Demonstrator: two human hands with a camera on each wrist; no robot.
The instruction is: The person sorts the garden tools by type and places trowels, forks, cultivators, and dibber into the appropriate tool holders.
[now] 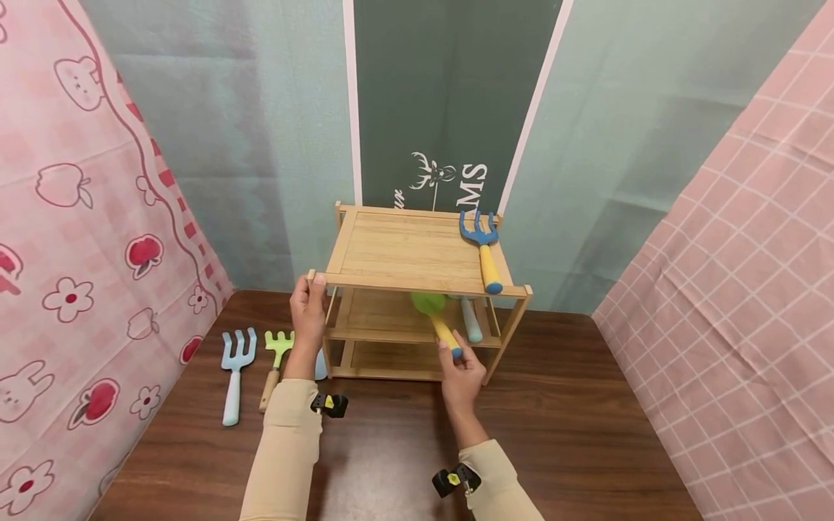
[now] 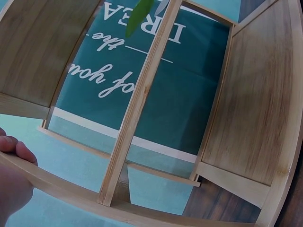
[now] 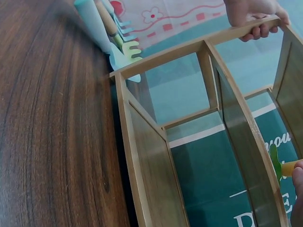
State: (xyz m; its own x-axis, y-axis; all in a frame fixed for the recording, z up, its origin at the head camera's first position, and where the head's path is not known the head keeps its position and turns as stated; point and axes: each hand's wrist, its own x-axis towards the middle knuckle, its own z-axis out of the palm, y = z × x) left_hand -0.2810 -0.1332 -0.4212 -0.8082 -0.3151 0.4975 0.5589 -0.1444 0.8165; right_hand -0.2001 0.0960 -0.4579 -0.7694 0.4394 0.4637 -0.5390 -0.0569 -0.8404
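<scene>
My left hand (image 1: 309, 307) grips the upper left front corner of a small three-tier wooden shelf (image 1: 407, 278), with the thumb on top. The fingers (image 3: 259, 32) curl over its frame in the right wrist view. My right hand (image 1: 464, 376) pinches the yellow, blue-tipped handle of a small garden trowel (image 1: 446, 334). Its green blade (image 1: 428, 301) reaches in over the middle tier, under the top board. Beside it, a tool with a pale blue handle (image 1: 470, 322) lies on that tier, its head partly hidden. A blue hand fork (image 1: 482, 242) with a yellow handle lies on the top tier's right side.
Left of the shelf on the dark wooden table (image 1: 567, 434) lie a light blue hand fork (image 1: 234, 373) and a green hand fork (image 1: 275, 369) with a wooden handle. Another pale blue tool (image 1: 321, 365) is mostly hidden behind the left arm. Cloths hang at the back and sides.
</scene>
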